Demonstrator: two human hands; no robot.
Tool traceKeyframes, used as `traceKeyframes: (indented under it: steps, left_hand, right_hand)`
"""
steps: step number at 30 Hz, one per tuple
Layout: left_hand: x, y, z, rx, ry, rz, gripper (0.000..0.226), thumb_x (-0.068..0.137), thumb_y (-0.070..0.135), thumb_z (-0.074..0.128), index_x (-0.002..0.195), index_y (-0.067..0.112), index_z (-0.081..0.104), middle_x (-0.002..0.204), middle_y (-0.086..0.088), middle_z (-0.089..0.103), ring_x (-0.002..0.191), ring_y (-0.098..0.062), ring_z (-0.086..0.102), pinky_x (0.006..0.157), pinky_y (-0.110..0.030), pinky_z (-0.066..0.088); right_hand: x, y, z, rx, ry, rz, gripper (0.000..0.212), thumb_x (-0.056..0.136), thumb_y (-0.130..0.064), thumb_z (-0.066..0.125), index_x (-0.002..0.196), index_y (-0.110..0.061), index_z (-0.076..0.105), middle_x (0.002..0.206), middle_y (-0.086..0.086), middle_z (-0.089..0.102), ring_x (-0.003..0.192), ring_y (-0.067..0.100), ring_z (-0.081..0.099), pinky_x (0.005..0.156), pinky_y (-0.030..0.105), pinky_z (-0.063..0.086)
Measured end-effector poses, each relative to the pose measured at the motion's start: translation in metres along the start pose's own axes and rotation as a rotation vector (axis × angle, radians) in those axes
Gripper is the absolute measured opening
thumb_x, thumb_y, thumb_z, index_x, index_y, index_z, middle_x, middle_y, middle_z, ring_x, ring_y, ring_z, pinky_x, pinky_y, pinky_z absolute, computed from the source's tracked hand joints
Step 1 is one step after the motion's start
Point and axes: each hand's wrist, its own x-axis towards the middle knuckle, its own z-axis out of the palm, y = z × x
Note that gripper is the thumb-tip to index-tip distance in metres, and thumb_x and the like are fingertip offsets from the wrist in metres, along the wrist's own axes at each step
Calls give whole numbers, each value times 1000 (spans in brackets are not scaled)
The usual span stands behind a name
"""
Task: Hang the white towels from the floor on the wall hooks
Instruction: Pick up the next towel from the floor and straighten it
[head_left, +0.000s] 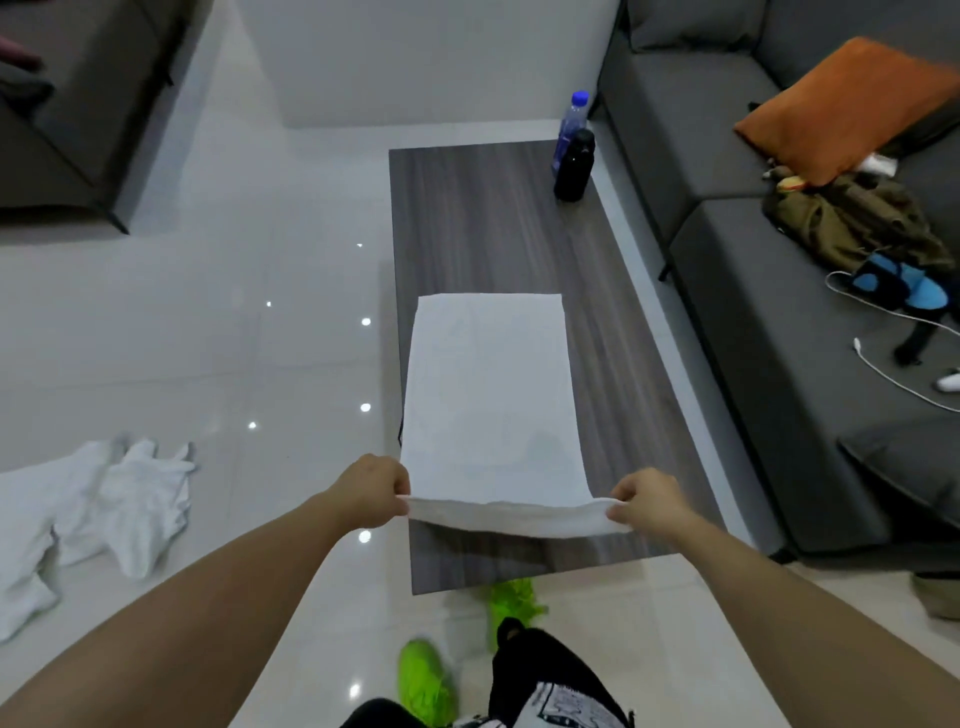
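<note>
A white towel (491, 395) lies flat and folded lengthwise on the dark wooden coffee table (498, 223). Its near end is lifted off the tabletop. My left hand (371, 488) pinches the near left corner, and my right hand (647, 501) pinches the near right corner. More white towels (88, 514) lie crumpled on the tiled floor at the left. No wall hooks are in view.
A clear bottle with a blue cap (571, 124) and a black bottle (574, 166) stand at the table's far right corner. A grey sofa (727, 208) with an orange cushion (841, 109), clothes and a white cable runs along the right. Another dark seat (78, 119) is far left.
</note>
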Motion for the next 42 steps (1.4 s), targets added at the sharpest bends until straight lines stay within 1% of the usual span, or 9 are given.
traceKeyframes:
  steps: [8,13,18,21,28,33,36,39,42]
  left_hand:
    - [53,17,-77,-124,271,-83,4,88,26,66,87,22,69,84,6,63,81,-13,58,63,-22,38]
    - [117,34,-143,-113,363,-129,11,89,28,64,90,20,71,89,3,67,88,-18,59,72,-29,45]
    - [188,46,-199,-116,492,-192,15,88,21,59,94,20,72,97,-3,68,95,-25,60,77,-30,46]
    - [221,50,-204,-114,573,-263,30,85,15,61,114,15,67,115,-11,62,107,-31,57,85,-33,44]
    - [241,34,-94,-253,285,-404,41,87,25,66,127,16,60,129,-10,55,113,-28,55,85,-32,43]
    - [221,29,9,-523,57,-600,20,86,29,65,102,18,70,104,-4,67,105,-25,61,81,-25,44]
    - [220,31,60,-813,-4,-766,12,87,27,67,83,16,70,92,-7,69,95,-27,65,84,-31,53]
    - [226,34,91,-1264,-31,-961,28,94,26,63,113,5,65,108,-12,67,88,-24,63,77,-37,55]
    - [239,36,105,-1673,-36,-1023,36,96,30,61,125,10,58,118,-7,62,106,-25,60,89,-39,51]
  right_hand:
    - [60,-34,-69,116,176,-98,12,83,-13,68,89,-8,78,87,6,74,83,17,63,71,27,49]
    - [136,-68,-136,149,216,-148,11,84,-16,69,87,-9,77,83,5,72,84,20,65,69,25,44]
    - [221,-103,-185,212,281,-182,16,86,-20,70,97,-10,76,94,8,74,97,26,66,76,25,44]
    - [254,-116,-191,298,329,-172,35,87,-22,70,120,-12,68,115,7,71,111,26,63,94,30,47]
    - [274,-75,-81,390,80,39,32,88,-20,70,118,-9,69,114,8,71,106,23,64,85,18,41]
    - [254,-38,36,614,-177,375,22,85,-10,72,105,-1,71,96,17,72,86,31,68,77,38,57]
    - [239,-34,87,900,-334,596,19,90,-10,69,105,1,66,87,15,69,74,23,64,61,31,56]
    - [238,-41,114,1203,-421,721,15,91,-14,68,102,-4,65,100,15,71,90,25,67,67,31,57]
    - [250,-49,126,1452,-433,760,13,91,-11,68,101,-5,65,105,14,69,93,23,67,71,30,56]
